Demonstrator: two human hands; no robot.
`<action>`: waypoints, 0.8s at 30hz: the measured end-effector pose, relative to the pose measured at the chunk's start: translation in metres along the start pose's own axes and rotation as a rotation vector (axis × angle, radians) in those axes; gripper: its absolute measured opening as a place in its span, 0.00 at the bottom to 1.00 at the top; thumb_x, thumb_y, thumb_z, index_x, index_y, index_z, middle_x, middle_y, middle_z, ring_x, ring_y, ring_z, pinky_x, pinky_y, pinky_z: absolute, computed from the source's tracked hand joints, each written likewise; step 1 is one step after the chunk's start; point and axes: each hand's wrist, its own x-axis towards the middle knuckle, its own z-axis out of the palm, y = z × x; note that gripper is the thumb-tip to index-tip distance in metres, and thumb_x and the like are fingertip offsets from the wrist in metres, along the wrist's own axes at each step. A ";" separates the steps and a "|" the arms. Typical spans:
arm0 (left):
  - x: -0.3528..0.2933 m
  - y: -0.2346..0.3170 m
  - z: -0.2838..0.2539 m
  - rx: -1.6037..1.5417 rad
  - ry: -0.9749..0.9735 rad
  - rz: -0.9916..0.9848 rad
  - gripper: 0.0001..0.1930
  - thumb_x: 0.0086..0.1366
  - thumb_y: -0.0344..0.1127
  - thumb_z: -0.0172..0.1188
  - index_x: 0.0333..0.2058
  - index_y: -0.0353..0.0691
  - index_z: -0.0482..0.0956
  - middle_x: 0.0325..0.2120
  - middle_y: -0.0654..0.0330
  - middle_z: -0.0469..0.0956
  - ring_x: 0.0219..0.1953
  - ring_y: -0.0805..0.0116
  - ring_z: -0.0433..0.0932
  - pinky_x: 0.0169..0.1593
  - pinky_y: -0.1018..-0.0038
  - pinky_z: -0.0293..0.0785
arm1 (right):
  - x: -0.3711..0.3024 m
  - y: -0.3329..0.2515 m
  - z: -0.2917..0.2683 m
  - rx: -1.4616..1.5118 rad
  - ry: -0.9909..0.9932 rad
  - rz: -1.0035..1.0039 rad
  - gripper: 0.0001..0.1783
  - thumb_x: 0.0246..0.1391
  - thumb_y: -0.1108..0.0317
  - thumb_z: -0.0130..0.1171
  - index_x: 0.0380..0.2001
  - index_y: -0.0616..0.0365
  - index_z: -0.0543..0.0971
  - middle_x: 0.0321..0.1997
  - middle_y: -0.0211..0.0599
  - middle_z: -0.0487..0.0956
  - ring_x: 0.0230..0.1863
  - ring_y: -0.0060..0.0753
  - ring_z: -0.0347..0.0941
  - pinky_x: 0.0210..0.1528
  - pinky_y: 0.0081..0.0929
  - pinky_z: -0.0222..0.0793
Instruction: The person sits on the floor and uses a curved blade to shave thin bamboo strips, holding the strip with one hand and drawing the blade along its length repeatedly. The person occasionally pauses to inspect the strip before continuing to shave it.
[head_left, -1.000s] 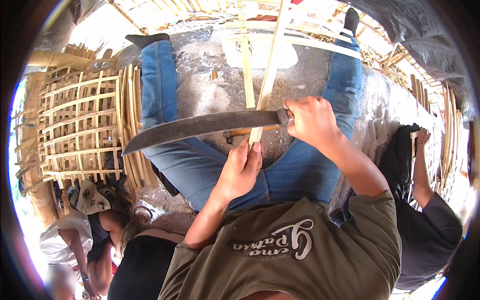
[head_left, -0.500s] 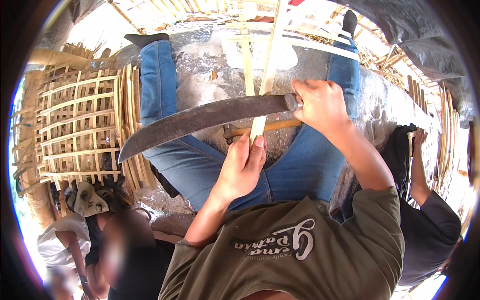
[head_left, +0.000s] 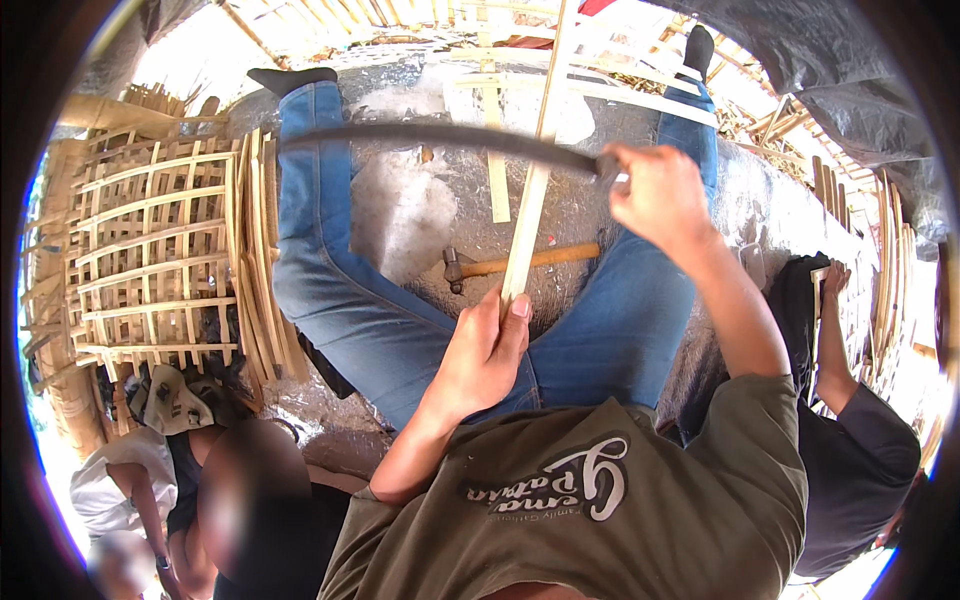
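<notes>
Between the outstretched jeans legs (head_left: 335, 285), a pale bamboo strip (head_left: 527, 235) slants away from the left hand (head_left: 483, 352), which is closed round its near end, thumb on top. Right hand (head_left: 662, 198) is curled tight round the handle of a machete (head_left: 430, 137); blade blurred, pointing left and crossing over the strip, contact unclear. Hammer (head_left: 560, 257) lies on the floor (head_left: 590, 205), nearer the body than the blade, handle running under the strip. Bamboo lattice (head_left: 155, 249) stands off left, well apart from both hands.
</notes>
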 end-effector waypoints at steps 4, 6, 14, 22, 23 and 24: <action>-0.001 -0.005 -0.008 0.128 0.041 0.050 0.13 0.79 0.39 0.42 0.35 0.39 0.65 0.17 0.71 0.62 0.15 0.83 0.59 0.18 0.79 0.57 | -0.007 -0.016 0.007 -0.035 0.059 -0.144 0.13 0.37 0.71 0.61 0.33 0.53 0.83 0.24 0.44 0.81 0.29 0.48 0.81 0.36 0.42 0.80; -0.003 -0.003 -0.010 0.187 0.072 0.070 0.13 0.79 0.38 0.42 0.34 0.38 0.66 0.16 0.70 0.62 0.15 0.82 0.60 0.18 0.79 0.58 | 0.001 -0.015 0.005 -0.053 0.072 -0.153 0.11 0.39 0.69 0.62 0.30 0.54 0.83 0.24 0.45 0.81 0.29 0.49 0.82 0.35 0.41 0.81; -0.007 0.015 -0.010 0.236 0.106 0.102 0.10 0.77 0.32 0.45 0.34 0.34 0.68 0.15 0.61 0.65 0.16 0.72 0.64 0.22 0.71 0.62 | 0.026 0.003 -0.012 -0.105 0.195 -0.096 0.09 0.42 0.65 0.65 0.28 0.55 0.84 0.25 0.46 0.83 0.31 0.50 0.84 0.36 0.40 0.82; -0.006 0.018 -0.010 0.238 0.090 0.165 0.13 0.79 0.37 0.42 0.35 0.36 0.67 0.16 0.70 0.62 0.15 0.82 0.59 0.18 0.79 0.57 | 0.038 0.011 -0.015 -0.097 0.235 -0.067 0.12 0.35 0.69 0.64 0.29 0.55 0.80 0.26 0.41 0.81 0.32 0.51 0.82 0.38 0.43 0.79; -0.005 0.021 -0.010 0.242 0.090 0.145 0.11 0.78 0.35 0.43 0.35 0.35 0.68 0.15 0.67 0.64 0.15 0.78 0.61 0.20 0.76 0.59 | 0.041 0.013 -0.014 -0.097 0.238 -0.085 0.12 0.35 0.69 0.64 0.29 0.55 0.80 0.25 0.42 0.81 0.32 0.51 0.82 0.38 0.43 0.79; -0.006 0.024 -0.012 0.245 0.090 0.124 0.10 0.77 0.32 0.45 0.35 0.34 0.68 0.15 0.63 0.65 0.16 0.74 0.63 0.22 0.72 0.61 | 0.043 0.014 -0.013 -0.097 0.241 -0.104 0.13 0.35 0.69 0.64 0.30 0.55 0.80 0.25 0.42 0.81 0.31 0.51 0.82 0.38 0.44 0.79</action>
